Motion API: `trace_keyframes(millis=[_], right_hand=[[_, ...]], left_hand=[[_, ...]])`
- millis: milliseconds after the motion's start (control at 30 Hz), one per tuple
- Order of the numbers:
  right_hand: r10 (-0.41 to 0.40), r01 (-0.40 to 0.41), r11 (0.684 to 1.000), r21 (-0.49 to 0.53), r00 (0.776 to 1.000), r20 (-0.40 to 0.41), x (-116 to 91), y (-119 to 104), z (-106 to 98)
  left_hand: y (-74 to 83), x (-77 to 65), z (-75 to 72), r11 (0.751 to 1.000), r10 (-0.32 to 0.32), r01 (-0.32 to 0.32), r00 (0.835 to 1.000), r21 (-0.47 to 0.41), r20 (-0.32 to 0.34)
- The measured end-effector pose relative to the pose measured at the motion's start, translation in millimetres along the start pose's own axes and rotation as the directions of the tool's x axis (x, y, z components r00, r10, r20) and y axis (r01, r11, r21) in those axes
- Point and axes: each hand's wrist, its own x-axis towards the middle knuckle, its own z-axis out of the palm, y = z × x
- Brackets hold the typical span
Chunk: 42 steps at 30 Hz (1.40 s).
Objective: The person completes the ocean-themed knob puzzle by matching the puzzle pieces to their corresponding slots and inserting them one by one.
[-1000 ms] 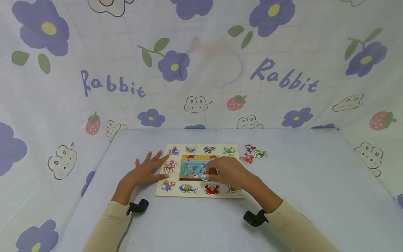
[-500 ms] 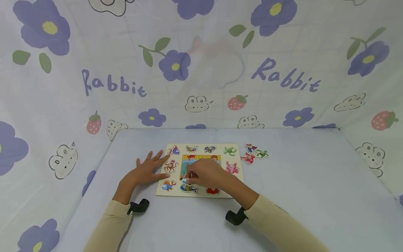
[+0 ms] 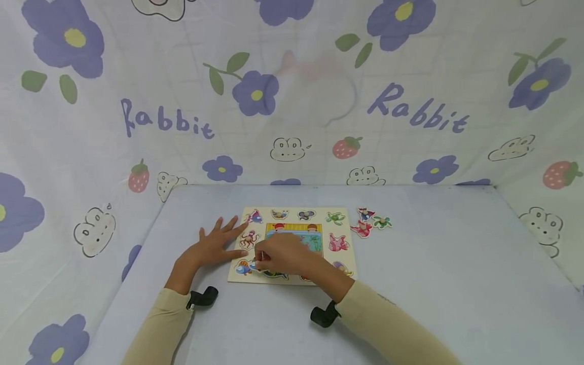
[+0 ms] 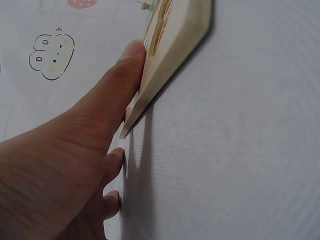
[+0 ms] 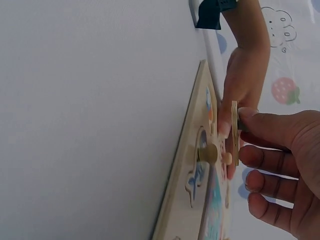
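Your right hand point(image 3: 285, 256) is over the near-left part of the puzzle board point(image 3: 293, 215), its thumb and a finger pinching a thin wooden piece point(image 5: 234, 145) by the knob. That piece is lifted clear of the board, near your left thumb and just right of the striped fish point(image 3: 244, 267) in the near-left corner; its printed face is mostly hidden from you. Your left hand point(image 3: 213, 248) lies spread and relaxed at the board's left edge, gripping nothing, with thumb and forefinger over that edge and the other fingers off it above the bench point(image 3: 410, 279). Between those two digits you have the octopus point(image 3: 249, 239); under your right hand, along the near edge, the green fish point(image 3: 275, 274) is partly covered. Well apart from both your hands, just beyond the board's far-right corner, a purple fish point(image 3: 365, 214), a green turtle point(image 3: 382, 222) and a pink piece point(image 3: 362, 229) lie close together on the bench
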Motion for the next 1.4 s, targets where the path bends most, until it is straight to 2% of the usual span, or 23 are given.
trace_keyframes(millis=[200,567,800,1400], right_hand=[[-0.014,0.014,1.0,-0.01,1.0,-0.007,12.2,-7.8,9.1],[0.024,-0.024,1.0,-0.017,0.999,-0.03,26.6,-16.6,23.0],[0.055,-0.057,0.997,-0.044,0.998,-0.031,30.8,-18.1,30.1],[0.076,-0.077,0.997,-0.029,0.997,-0.032,32.6,-18.5,35.6]], left_hand=[[-1.2,0.3,-0.2,1.0,0.005,-0.005,1.0,0.0,0.001],[-1.1,-1.2,0.0,1.0,0.019,-0.019,1.0,0.007,-0.002],[-1.2,-0.5,-0.1,1.0,0.015,-0.015,1.0,0.012,0.003],[1.9,-2.5,-2.0,1.0,0.022,-0.022,1.0,0.009,-0.004]])
